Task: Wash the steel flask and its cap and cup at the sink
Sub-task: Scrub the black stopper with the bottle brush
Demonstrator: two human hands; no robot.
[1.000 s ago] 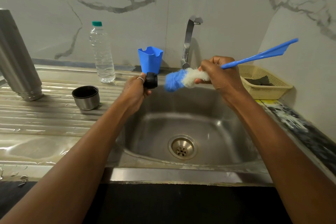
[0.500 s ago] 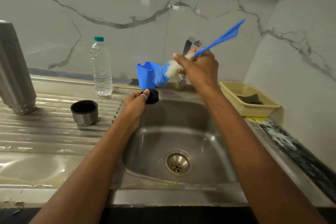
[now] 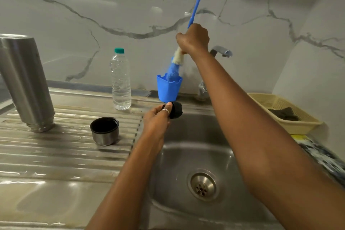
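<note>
- The right hand (image 3: 193, 40) is closed in a fist round the blue handle of the brush (image 3: 174, 68), just above the bristles. The brush stands nearly upright with its blue tip dipping into the mouth of the blue holder (image 3: 169, 88). The vertical hold suits lowering it straight in. Whether it is being parked there or dipped in something cannot be told.
- The left hand (image 3: 156, 120) pinches the black cap (image 3: 176, 110) between thumb and fingers, out over the back-left corner of the sink (image 3: 196, 155). Held there, any drips would fall into the basin and not on the bench (image 3: 56, 155). The cap also sits close under the brush.
- The flask (image 3: 24, 80) stands mouth down on the ribbed bench at far left, well apart from the hands. The inverted pose looks meant for draining along the grooves.
- The cup (image 3: 104, 130) sits upright, open end up, on the bench between the flask and the sink, touching neither. It cannot drain that way up, so it probably awaits its turn.
- The tap (image 3: 221, 51) pokes out behind the right forearm, and no running water shows.
- A water bottle (image 3: 120, 78) stands capped beside the blue holder, and a basket (image 3: 306, 123) holding a dark scrub pad (image 3: 283, 114) sits at the right, within reach.
</note>
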